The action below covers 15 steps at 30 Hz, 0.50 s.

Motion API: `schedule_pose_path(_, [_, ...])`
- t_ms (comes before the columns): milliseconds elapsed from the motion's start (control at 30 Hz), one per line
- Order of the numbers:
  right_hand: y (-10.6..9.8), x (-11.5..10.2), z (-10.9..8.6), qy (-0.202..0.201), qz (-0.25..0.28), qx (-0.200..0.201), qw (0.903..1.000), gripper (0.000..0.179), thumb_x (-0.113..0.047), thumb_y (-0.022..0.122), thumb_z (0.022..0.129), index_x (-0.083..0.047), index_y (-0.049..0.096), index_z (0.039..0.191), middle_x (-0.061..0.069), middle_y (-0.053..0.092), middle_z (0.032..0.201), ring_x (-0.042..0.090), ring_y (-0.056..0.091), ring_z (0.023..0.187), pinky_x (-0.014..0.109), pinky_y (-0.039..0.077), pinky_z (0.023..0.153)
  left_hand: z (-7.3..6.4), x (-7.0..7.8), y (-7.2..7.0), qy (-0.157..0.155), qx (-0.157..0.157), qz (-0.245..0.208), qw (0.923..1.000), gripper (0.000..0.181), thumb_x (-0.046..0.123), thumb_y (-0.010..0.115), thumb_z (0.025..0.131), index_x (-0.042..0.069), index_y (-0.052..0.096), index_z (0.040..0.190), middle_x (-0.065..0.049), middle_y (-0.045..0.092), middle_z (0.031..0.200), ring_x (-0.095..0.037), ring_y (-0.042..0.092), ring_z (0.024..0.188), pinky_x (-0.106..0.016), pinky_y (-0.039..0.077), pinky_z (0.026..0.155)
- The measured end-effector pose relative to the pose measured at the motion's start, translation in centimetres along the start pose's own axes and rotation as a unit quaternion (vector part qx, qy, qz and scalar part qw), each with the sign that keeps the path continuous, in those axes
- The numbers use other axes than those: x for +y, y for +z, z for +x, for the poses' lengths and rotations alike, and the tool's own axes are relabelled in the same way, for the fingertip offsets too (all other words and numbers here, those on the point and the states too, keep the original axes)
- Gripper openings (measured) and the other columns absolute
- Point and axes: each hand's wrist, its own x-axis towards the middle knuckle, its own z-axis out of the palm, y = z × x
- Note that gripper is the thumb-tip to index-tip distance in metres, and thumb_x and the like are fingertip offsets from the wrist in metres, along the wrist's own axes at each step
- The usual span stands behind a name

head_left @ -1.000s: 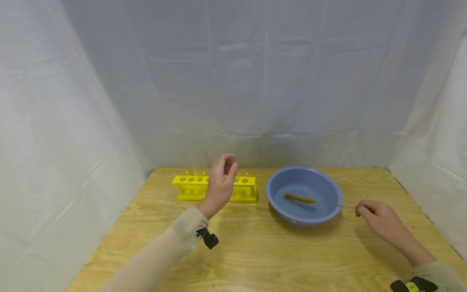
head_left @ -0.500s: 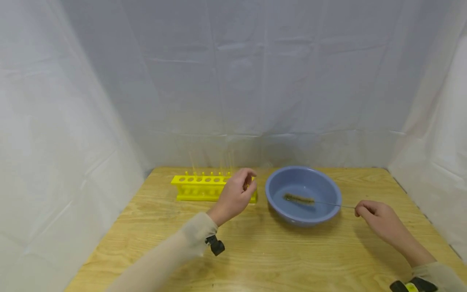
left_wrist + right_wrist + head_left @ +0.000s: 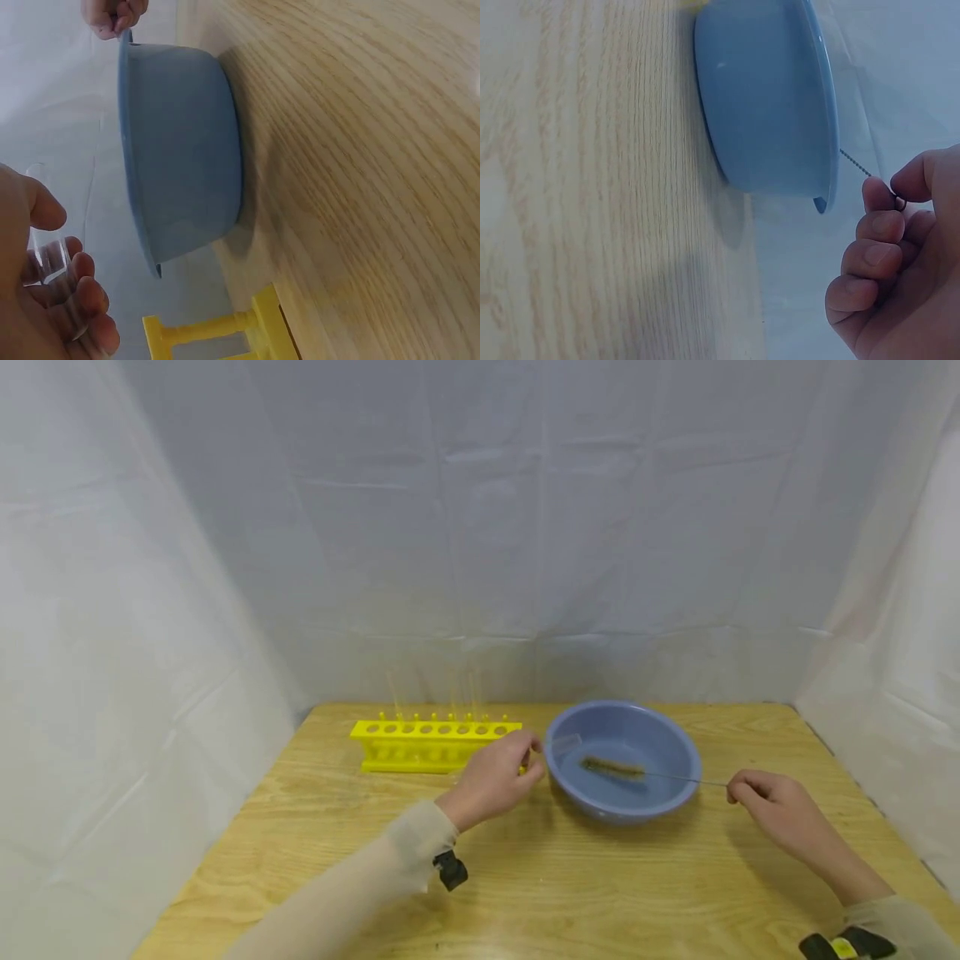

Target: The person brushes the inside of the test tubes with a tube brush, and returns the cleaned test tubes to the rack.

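Note:
My left hand holds a clear glass test tube, its fingers curled round it. In the head view the tube's far end shows over the left rim of the blue basin. On the right, my right hand pinches the looped end of a twisted wire handle. That wire runs over the basin's right rim to the brown bristles of a test tube brush above the basin's inside.
Behind my left hand stands a yellow test tube rack with a row of holes. A few thin clear tubes rise from it. White sheeting encloses the wooden table at the back and sides.
My left hand has moved right and down from the rack to the basin's left side, carrying the test tube. The right hand and brush stay nearly still.

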Motion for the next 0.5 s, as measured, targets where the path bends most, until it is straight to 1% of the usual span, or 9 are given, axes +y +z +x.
schedule_pose_path(100, [0.0, 0.1, 0.1, -0.006, 0.004, 0.003, 1.0000, 0.032, -0.022, 0.043, 0.109, -0.007, 0.067, 0.096, 0.004, 0.052, 0.072, 0.009, 0.035, 0.050, 0.029, 0.035, 0.050, 0.0, -0.2, 0.5, 0.009, 0.002, 0.034, 0.9994, 0.023, 0.030, 0.054, 0.098, 0.017, 0.062, 0.115, 0.004, 0.066, 0.100, -0.008, 0.059, 0.084, -0.023, 0.050, 0.069])
schedule_pose_path(167, [0.1, 0.1, 0.1, -0.010, 0.010, 0.002, 0.9999, 0.032, -0.022, 0.043, 0.109, -0.007, 0.068, 0.096, 0.004, 0.053, 0.072, 0.008, 0.035, 0.050, 0.029, 0.035, 0.050, -0.1, -0.3, 0.8, 0.012, 0.002, 0.055, 0.9984, 0.022, 0.030, 0.055, 0.097, 0.018, 0.063, 0.113, 0.005, 0.066, 0.100, -0.007, 0.059, 0.084, -0.022, 0.050, 0.068])
schedule_pose_path(267, [0.2, 0.1, 0.1, -0.012, 0.016, 0.000, 0.9998, 0.031, -0.023, 0.044, 0.108, -0.007, 0.067, 0.095, 0.002, 0.051, 0.070, 0.008, 0.035, 0.050, 0.029, 0.036, 0.049, -0.4, -0.5, 1.1, 0.017, -0.001, 0.083, 0.9964, 0.021, 0.030, 0.058, 0.097, 0.016, 0.064, 0.112, 0.004, 0.066, 0.096, -0.008, 0.059, 0.079, -0.023, 0.049, 0.065])
schedule_pose_path(333, [0.3, 0.1, 0.0, -0.009, 0.018, 0.001, 0.9998, 0.031, -0.023, 0.044, 0.108, -0.007, 0.067, 0.094, 0.001, 0.047, 0.066, 0.007, 0.035, 0.049, 0.029, 0.036, 0.049, -0.5, -0.5, 1.3, 0.022, -0.005, 0.099, 0.9948, 0.023, 0.030, 0.059, 0.097, 0.015, 0.066, 0.113, 0.003, 0.067, 0.096, -0.009, 0.059, 0.078, -0.023, 0.048, 0.063])
schedule_pose_path(500, [0.1, 0.3, -0.1, -0.001, 0.013, 0.005, 0.9999, 0.031, -0.025, 0.043, 0.109, -0.008, 0.066, 0.095, 0.000, 0.045, 0.064, 0.008, 0.034, 0.048, 0.029, 0.035, 0.048, -0.2, -0.5, 1.7, 0.033, -0.013, 0.127, 0.9913, 0.027, 0.032, 0.057, 0.097, 0.014, 0.066, 0.115, 0.001, 0.070, 0.104, -0.008, 0.061, 0.080, -0.022, 0.049, 0.064])
